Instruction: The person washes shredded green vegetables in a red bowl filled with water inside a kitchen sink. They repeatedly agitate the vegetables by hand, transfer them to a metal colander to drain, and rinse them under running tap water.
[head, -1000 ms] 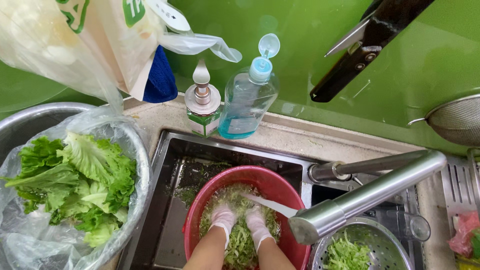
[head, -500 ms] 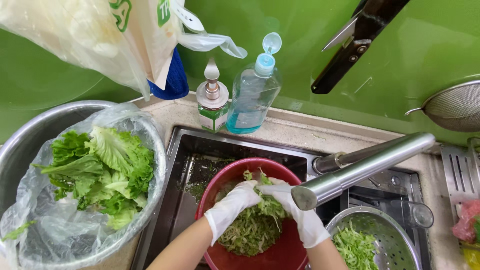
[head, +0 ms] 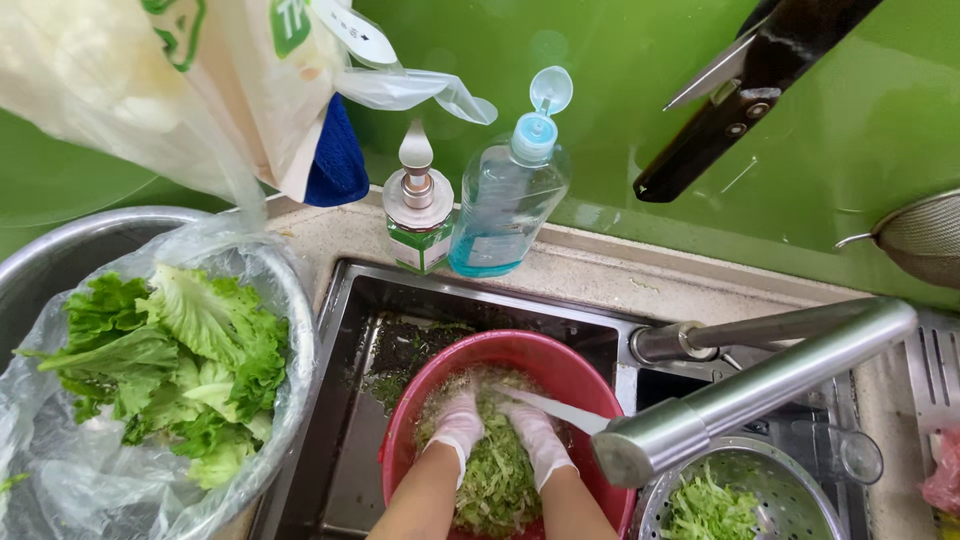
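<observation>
A red basin (head: 560, 365) stands in the steel sink (head: 350, 400), full of water and shredded green leaves (head: 495, 475). My left hand (head: 455, 425), in a white glove, presses down into the shredded leaves. Beside it my gloved right hand (head: 535, 440) pushes into the same leaves. Whether the fingers grip the leaves or only press on them cannot be told. A thin stream of water (head: 550, 410) runs from the steel tap (head: 740, 395) into the basin.
A plastic-lined steel bowl (head: 290, 300) of whole lettuce leaves (head: 170, 370) sits at the left. A pump bottle (head: 418, 205) and a blue soap bottle (head: 510, 190) stand behind the sink. A metal colander (head: 780, 500) with shredded greens sits at lower right. Bags hang at upper left.
Half a second ago both hands held a clump of leaves lifted above the basin; now they are pushed back down into the water and leaves. The view has shifted slightly.
</observation>
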